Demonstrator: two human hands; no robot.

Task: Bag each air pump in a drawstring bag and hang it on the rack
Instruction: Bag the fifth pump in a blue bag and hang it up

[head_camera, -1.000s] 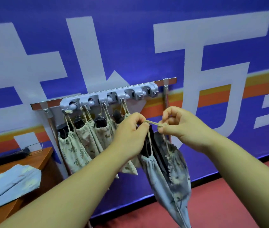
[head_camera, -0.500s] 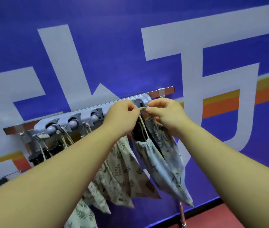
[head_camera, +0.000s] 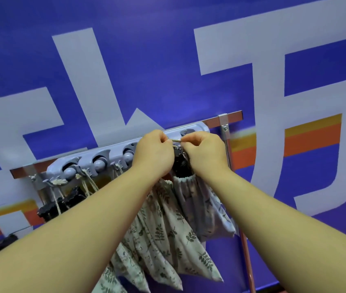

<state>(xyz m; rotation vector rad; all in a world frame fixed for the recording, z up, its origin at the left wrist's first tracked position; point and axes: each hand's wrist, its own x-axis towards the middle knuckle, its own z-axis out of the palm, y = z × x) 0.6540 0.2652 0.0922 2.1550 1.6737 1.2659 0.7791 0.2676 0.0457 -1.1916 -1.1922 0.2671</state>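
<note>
Beige drawstring cord pulled taut at grey plastic hook rack, right end | left hand and right hand each pinch it | pale blue fabric drawstring bag hangs beneath, black air pump poking out

The wall is deep violet-blue, crossed by huge pale grey-white strokes and a stripe of yellow over orange. The rack is pale lilac-grey plastic on a reddish-brown rail; the hung bags are cream with a dark green leaf-sprig print. The blue-grey bag carries a faint darker print, a black air pump shows at its mouth, and its drawstring is beige.
</note>
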